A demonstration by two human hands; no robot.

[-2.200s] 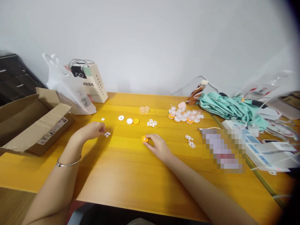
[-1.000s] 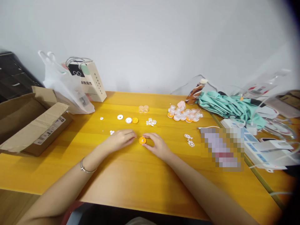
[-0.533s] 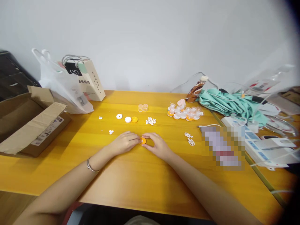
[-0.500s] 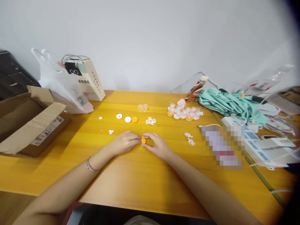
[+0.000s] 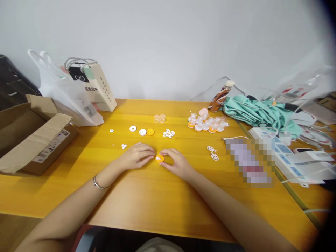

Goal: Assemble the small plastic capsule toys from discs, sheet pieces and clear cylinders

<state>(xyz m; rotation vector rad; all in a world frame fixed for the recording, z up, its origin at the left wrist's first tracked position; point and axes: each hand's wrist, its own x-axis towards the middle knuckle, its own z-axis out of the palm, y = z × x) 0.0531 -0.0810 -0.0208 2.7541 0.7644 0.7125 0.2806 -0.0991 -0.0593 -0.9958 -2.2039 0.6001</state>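
A small orange disc (image 5: 159, 159) with tiny white pieces on top lies on the yellow table (image 5: 147, 196). My right hand (image 5: 176, 163) holds the disc between thumb and fingertips. My left hand (image 5: 137, 156) rests just left of the disc, fingertips pinched together and almost touching it. A few tiny white pieces (image 5: 124, 146) lie left of my left hand. Behind the hands sit white discs (image 5: 138, 130), an orange disc (image 5: 150, 132) and white lattice pieces (image 5: 168, 133).
A heap of clear and orange caps (image 5: 207, 124) lies at the back right, with lattice wheels (image 5: 212, 153) nearer. An open cardboard box (image 5: 31, 133) and bags (image 5: 76, 91) stand at left. A bottle (image 5: 219, 96), teal cloth (image 5: 259, 113) and power strip (image 5: 286, 157) crowd the right.
My left hand left the small white pieces at left and came right to the orange disc, then drew back slightly; white bits now show on the disc. My right hand stayed on it.
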